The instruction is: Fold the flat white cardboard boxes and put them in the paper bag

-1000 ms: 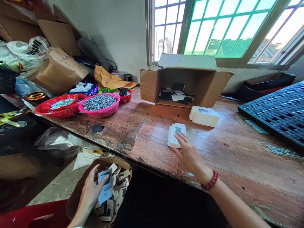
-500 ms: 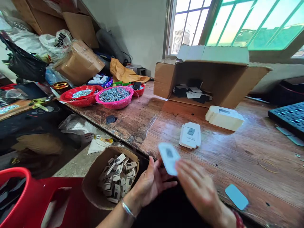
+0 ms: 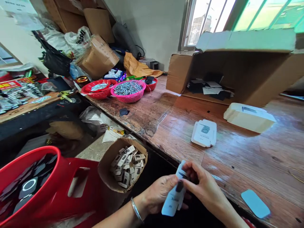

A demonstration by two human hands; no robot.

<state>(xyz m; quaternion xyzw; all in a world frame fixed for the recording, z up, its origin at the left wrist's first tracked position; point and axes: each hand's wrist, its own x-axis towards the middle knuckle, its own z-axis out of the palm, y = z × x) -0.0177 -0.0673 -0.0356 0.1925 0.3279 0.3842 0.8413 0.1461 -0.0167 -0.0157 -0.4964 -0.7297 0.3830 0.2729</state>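
In front of me, over the table's near edge, a small white cardboard box point(image 3: 170, 204) with dark print is tilted upright between both hands. My left hand point(image 3: 158, 193) is closed around its left side, thumb on the printed face. With bent fingers, my right hand point(image 3: 205, 185) grips its upper right part. The box's far side is hidden, and whether it is folded flat or opened out I cannot tell. A small stack of flat printed boxes point(image 3: 203, 133) lies on the table beyond my hands. Below and left, a cardboard carton point(image 3: 104, 172) holds several small printed boxes.
A red tub point(image 3: 58, 158) with dark flat pieces stands lower left. Pink point(image 3: 129, 97) and red baskets point(image 3: 93, 93) of metal parts line the table's back left. An open carton point(image 3: 180, 74), a taller box stack point(image 3: 249, 122) and a pale blue card point(image 3: 256, 203) occupy the right.
The view has turned left. My right hand has brought the box down to my left hand, which was open and has closed on it. Both hands now hold it.
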